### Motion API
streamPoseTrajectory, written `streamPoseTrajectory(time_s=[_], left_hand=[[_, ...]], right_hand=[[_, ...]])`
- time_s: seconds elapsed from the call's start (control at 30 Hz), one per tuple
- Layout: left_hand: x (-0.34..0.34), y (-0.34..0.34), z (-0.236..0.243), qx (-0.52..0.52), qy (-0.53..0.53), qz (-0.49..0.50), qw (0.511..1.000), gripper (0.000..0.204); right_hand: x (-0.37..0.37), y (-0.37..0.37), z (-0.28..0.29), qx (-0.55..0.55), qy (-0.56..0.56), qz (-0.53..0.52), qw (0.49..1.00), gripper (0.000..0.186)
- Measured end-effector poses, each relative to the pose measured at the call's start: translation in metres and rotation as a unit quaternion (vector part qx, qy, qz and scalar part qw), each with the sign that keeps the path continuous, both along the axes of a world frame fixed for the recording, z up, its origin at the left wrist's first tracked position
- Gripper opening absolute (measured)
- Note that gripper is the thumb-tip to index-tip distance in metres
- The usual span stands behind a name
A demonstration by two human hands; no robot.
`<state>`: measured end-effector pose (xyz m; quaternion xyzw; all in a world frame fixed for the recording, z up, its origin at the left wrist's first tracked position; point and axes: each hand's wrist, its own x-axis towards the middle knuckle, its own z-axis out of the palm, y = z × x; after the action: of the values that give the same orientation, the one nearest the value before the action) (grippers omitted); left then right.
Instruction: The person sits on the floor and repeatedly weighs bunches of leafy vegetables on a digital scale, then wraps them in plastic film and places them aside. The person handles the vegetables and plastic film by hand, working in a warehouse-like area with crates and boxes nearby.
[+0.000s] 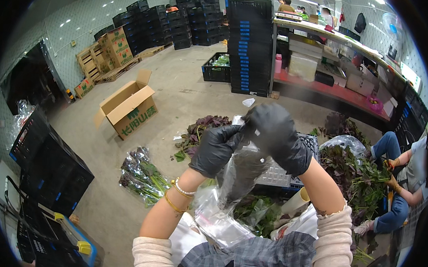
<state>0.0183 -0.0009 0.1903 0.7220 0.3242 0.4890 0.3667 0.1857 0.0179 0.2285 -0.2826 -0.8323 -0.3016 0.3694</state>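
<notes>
Both my hands wear black gloves and are raised in front of me. My left hand (214, 149) and my right hand (275, 135) pinch the top edge of a clear plastic bag (237, 176) that hangs down between them. A stack of more clear bags (217, 221) lies on my lap below. Purple-green leafy vegetables (259, 212) lie under the hanging bag. An upturned black crate (311, 144) stands just behind my hands.
Bagged bundles of greens (141, 175) lie on the floor at left. An open cardboard box (128, 107) stands beyond them. Black crates (47, 166) are stacked at left and a tall stack (250, 43) behind. A seated person (400, 184) sorts a leaf pile (354, 172) at right.
</notes>
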Motion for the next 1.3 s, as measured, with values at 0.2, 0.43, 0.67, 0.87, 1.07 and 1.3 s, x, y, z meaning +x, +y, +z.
streamPoseTrajectory(time_s=[0.2, 0.43, 0.67, 0.87, 1.07, 1.3], left_hand=[[-0.014, -0.006, 0.018, -0.086, -0.152, -0.023, 0.984, 0.021], [0.001, 0.004, 0.031, -0.113, -0.22, -0.024, 0.968, 0.022], [-0.002, 0.001, 0.046, -0.115, -0.206, -0.027, 0.971, 0.025], [-0.036, -0.014, 0.066, -0.047, -0.183, -0.054, 0.981, 0.031], [-0.047, -0.007, 0.034, 0.0, -0.108, 0.017, 0.994, 0.021], [-0.052, -0.001, 0.033, 0.021, -0.088, -0.032, 0.995, 0.021]], right_hand=[[0.162, 0.057, -0.03, -0.187, 0.629, 0.014, 0.754, 0.019], [0.292, 0.044, -0.224, -0.628, 0.063, -0.428, 0.647, 0.045], [0.085, 0.032, -0.066, -0.598, 0.252, 0.414, 0.639, 0.083], [0.031, 0.018, -0.013, -0.559, 0.362, 0.337, 0.666, 0.02], [0.029, 0.003, 0.001, -0.553, 0.355, 0.324, 0.681, 0.022], [0.051, 0.004, 0.003, -0.543, 0.333, 0.295, 0.712, 0.019]])
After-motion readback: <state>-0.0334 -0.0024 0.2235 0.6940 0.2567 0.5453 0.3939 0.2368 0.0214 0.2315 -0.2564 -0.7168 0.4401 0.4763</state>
